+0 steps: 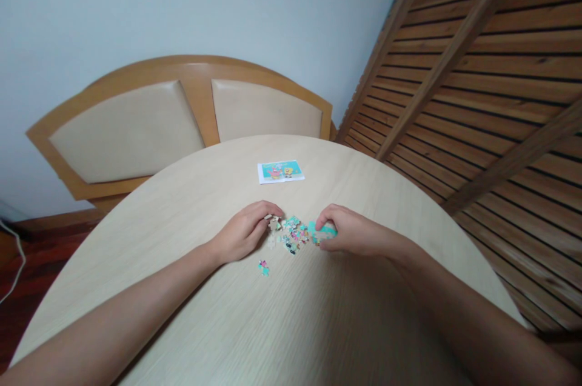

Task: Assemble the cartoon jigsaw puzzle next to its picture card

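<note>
A small heap of jigsaw puzzle pieces, mostly teal with pink and dark bits, lies loose between my hands. At its left edge, my left hand curls its thumb and fingers around a few pieces; the fingertips partly cover them. On the right, my right hand has thumb and fingers closed about a teal cluster of pieces, low over the tabletop. A couple of pink and teal pieces lie apart, nearer to me than the heap.
Beyond the heap, a printed picture card with cartoon figures lies on the round wooden table. A padded wooden chair back stands behind the table. Slatted wood rises on the right, beside a pale wall.
</note>
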Motion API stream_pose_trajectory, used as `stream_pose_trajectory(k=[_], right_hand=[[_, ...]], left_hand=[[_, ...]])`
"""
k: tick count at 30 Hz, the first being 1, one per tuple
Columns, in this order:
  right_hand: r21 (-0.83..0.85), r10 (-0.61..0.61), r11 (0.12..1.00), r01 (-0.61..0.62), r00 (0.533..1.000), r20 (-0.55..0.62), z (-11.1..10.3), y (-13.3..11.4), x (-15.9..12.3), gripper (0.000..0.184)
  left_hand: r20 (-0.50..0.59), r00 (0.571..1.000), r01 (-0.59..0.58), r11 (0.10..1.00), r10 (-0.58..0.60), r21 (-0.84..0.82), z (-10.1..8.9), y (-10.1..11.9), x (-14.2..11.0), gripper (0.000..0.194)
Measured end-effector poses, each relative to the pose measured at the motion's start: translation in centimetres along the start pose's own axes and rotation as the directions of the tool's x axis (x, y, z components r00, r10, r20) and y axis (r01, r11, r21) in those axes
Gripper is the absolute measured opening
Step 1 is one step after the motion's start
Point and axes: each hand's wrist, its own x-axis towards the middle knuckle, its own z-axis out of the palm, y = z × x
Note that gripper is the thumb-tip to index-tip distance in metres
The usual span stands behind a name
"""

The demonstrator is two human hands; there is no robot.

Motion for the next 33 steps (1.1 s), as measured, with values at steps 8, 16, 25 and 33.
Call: stream_pose_trajectory(k=[8,16,25,33], right_hand=[[-0.043,0.043,0.998,-0.044,0.999,-0.03,0.0,-0.3,-0.4,0.043],[-0.063,0.107,0.992,-0.107,0.994,-0.008,-0.5,-0.9,-0.6,0.046],[0.212,0.065,0.974,-0.083,0.994,0.087,0.3,-0.9,-0.3,0.043],[0.176,0.057,0.982,-0.073,0.994,0.094,-0.1,-1.4,-0.2,0.033]], left_hand=[[0.015,0.998,0.06,0.996,-0.061,0.067,-0.1,0.7,0.2,0.023],[-0.022,0.991,0.13,0.988,-0.128,0.078,-0.1,0.3,0.0,0.021],[-0.12,0.978,0.171,0.985,-0.169,0.012,-0.1,-0.1,-0.1,0.019],[-0.185,0.966,0.19,0.981,-0.183,0.026,-0.2,-0.3,-0.2,0.02]])
